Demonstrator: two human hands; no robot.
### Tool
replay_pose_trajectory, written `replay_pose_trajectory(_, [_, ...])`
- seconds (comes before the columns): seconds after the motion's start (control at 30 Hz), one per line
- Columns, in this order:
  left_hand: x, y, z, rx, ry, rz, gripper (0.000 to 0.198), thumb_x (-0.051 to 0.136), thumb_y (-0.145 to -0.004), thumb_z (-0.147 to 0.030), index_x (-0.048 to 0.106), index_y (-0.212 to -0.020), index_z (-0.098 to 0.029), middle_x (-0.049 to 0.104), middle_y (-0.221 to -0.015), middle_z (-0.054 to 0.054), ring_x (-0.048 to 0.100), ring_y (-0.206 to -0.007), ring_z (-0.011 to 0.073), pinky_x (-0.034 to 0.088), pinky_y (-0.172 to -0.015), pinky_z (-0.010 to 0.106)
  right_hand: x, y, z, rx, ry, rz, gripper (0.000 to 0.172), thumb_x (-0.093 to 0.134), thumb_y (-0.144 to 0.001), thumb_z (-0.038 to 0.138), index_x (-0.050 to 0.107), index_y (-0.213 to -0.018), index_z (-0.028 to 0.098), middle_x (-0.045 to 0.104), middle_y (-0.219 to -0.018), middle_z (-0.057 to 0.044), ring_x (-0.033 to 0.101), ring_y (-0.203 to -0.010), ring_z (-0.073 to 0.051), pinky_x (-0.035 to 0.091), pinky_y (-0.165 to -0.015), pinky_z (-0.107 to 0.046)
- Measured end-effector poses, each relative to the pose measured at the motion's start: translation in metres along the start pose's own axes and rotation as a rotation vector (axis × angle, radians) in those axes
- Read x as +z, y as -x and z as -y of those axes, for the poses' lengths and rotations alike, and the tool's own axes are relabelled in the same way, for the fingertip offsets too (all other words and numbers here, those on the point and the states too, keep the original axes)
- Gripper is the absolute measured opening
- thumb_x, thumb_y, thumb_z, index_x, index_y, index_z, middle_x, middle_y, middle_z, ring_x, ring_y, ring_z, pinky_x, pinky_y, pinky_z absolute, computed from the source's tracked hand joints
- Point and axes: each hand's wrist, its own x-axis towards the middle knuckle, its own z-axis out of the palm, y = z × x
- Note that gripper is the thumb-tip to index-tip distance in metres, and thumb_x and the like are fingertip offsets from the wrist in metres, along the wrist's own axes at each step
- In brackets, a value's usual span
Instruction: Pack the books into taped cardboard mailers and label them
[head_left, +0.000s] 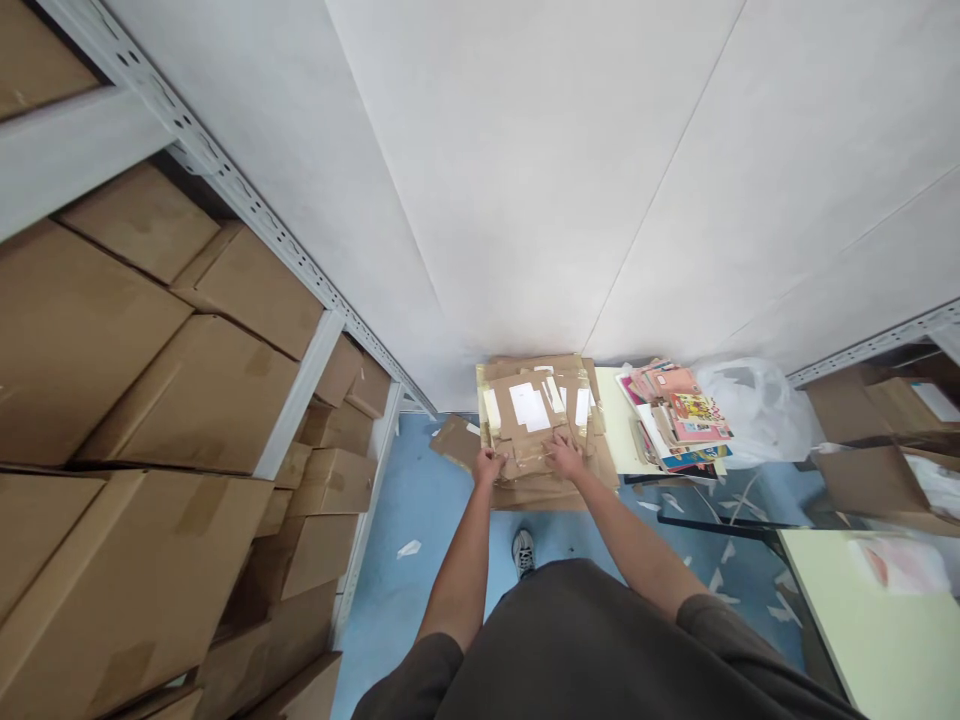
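A stack of flattened cardboard boxes [517, 455] lies in front of me against the wall, with strips of tape and white paper labels [529, 407] on the top pieces. At the near left edge of the top piece, my left hand [487, 466] is closed with its fingers pinching the cardboard. My right hand [564, 457] rests on the near right part of the same top piece, its fingers apart and pointing left. What lies under its palm is hidden.
Shelves of cardboard boxes [172, 580] fill the left side. Right of the stack are a pile of magazines [682, 420], a white plastic bag [757, 410] and an open box [870, 485]. A loose cardboard piece [454, 440] and paper scraps [409, 549] lie on the blue floor.
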Motion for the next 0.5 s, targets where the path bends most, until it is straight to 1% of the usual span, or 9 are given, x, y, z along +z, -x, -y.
replay_pose_trajectory(0.03, [0.001,0.001,-0.002,-0.001,-0.007,-0.013,0.025,0.085,-0.068,-0.031,0.065,-0.081,-0.023,0.077,-0.089,0.006,0.074,-0.101,0.0302,0.053,-0.096,0.041,-0.001,0.004,-0.002,-0.018,-0.032,0.0,0.055,0.076,-0.076,0.033,0.074,-0.131,0.035,0.057,-0.161,-0.005,0.037,-0.156,-0.04,0.026,-0.128,-0.06])
replay_pose_trajectory(0.1, [0.0,0.0,-0.003,-0.011,0.022,-0.052,0.022,0.081,-0.07,-0.027,0.061,-0.08,-0.024,0.075,-0.087,0.005,0.073,-0.102,0.0296,0.052,-0.097,0.041,-0.002,0.011,-0.005,-0.048,-0.11,-0.014,0.065,0.071,-0.079,0.031,0.066,-0.144,0.028,0.054,-0.163,-0.008,0.041,-0.155,-0.033,0.031,-0.128,-0.052])
replay_pose_trajectory(0.2, [-0.011,-0.007,0.002,-0.024,0.126,-0.102,0.022,0.076,-0.072,-0.026,0.058,-0.085,-0.024,0.073,-0.09,0.004,0.071,-0.103,0.0273,0.052,-0.098,0.041,-0.005,0.02,-0.006,-0.041,-0.186,-0.097,0.068,0.062,-0.084,0.027,0.058,-0.152,0.018,0.05,-0.165,-0.013,0.04,-0.156,-0.031,0.03,-0.129,-0.047])
replay_pose_trajectory(0.27, [-0.019,-0.011,0.008,-0.027,0.177,-0.098,0.023,0.074,-0.073,-0.026,0.057,-0.089,-0.024,0.071,-0.09,0.003,0.071,-0.099,0.0254,0.054,-0.094,0.04,-0.007,0.024,-0.005,-0.006,-0.214,-0.127,0.068,0.06,-0.084,0.024,0.058,-0.151,0.015,0.049,-0.166,-0.015,0.039,-0.157,-0.031,0.029,-0.13,-0.047])
replay_pose_trajectory(0.3, [-0.023,-0.012,0.011,-0.03,0.193,-0.088,0.024,0.074,-0.074,-0.027,0.057,-0.091,-0.023,0.071,-0.089,0.003,0.072,-0.096,0.0245,0.056,-0.091,0.038,-0.007,0.026,-0.004,0.016,-0.215,-0.112,0.068,0.061,-0.083,0.024,0.058,-0.151,0.015,0.049,-0.165,-0.015,0.039,-0.156,-0.032,0.029,-0.13,-0.047])
replay_pose_trajectory(0.37, [-0.031,-0.012,0.017,-0.04,0.223,-0.081,0.027,0.074,-0.073,-0.028,0.057,-0.094,-0.023,0.069,-0.086,0.002,0.072,-0.089,0.0227,0.057,-0.085,0.036,-0.008,0.027,-0.001,0.051,-0.211,-0.044,0.069,0.067,-0.08,0.023,0.061,-0.148,0.013,0.053,-0.162,-0.017,0.042,-0.154,-0.034,0.03,-0.129,-0.047])
replay_pose_trajectory(0.43, [-0.041,-0.011,0.021,-0.059,0.298,-0.11,0.032,0.075,-0.071,-0.028,0.056,-0.097,-0.024,0.068,-0.082,0.001,0.071,-0.082,0.0211,0.057,-0.081,0.034,-0.008,0.027,-0.001,0.067,-0.204,0.009,0.07,0.075,-0.073,0.023,0.066,-0.141,0.012,0.059,-0.156,-0.019,0.046,-0.15,-0.037,0.032,-0.127,-0.048])
replay_pose_trajectory(0.47, [-0.047,-0.01,0.022,-0.066,0.347,-0.131,0.035,0.076,-0.071,-0.029,0.056,-0.098,-0.024,0.067,-0.08,0.0,0.07,-0.079,0.0203,0.057,-0.079,0.033,-0.008,0.026,-0.001,0.057,-0.205,-0.004,0.069,0.078,-0.071,0.024,0.069,-0.138,0.012,0.062,-0.152,-0.02,0.049,-0.148,-0.038,0.035,-0.126,-0.048])
replay_pose_trajectory(0.5, [-0.054,-0.008,0.022,-0.068,0.396,-0.152,0.037,0.076,-0.07,-0.03,0.055,-0.101,-0.024,0.067,-0.079,-0.001,0.07,-0.077,0.0194,0.057,-0.077,0.032,-0.009,0.025,-0.002,0.041,-0.21,-0.044,0.066,0.08,-0.07,0.025,0.071,-0.135,0.012,0.065,-0.147,-0.02,0.052,-0.145,-0.038,0.038,-0.123,-0.048])
